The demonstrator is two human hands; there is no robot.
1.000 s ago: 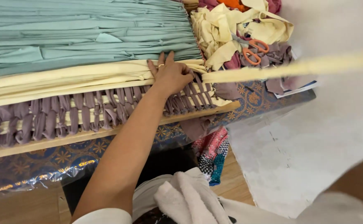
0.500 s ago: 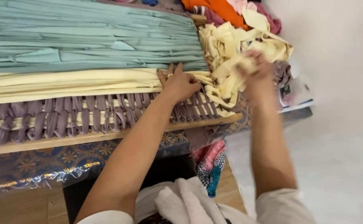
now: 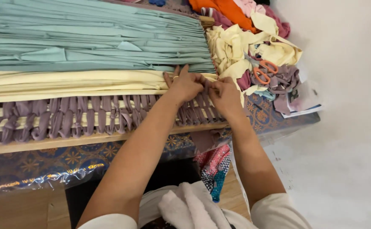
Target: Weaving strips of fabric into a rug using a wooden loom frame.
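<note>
Hands at the right end of a weaving frame. Left hand (image 3: 186, 83), with a ring on one finger, lies palm-down with fingers spread on the band of pale yellow fabric strips (image 3: 66, 82), closed on nothing. Right hand (image 3: 224, 94), touching the left, has its fingers curled down among the mauve fabric loops (image 3: 88, 116); whether it pinches a strip cannot be told. The loops run in a row along the light wooden frame bar (image 3: 45, 143); beyond the yellow band lies a broad field of mint-green stretched strips (image 3: 92, 40). Just right of the hands, a heap of yellow and mauve fabric scraps (image 3: 253, 51) carries orange-handled scissors (image 3: 264, 72); orange and pink cloth (image 3: 232, 10) lies behind. White printed paper sheets (image 3: 306, 99) protrude from under the heap, beside the wall. A blue patterned tablecloth (image 3: 73, 157) under clear plastic covers the table.
</note>
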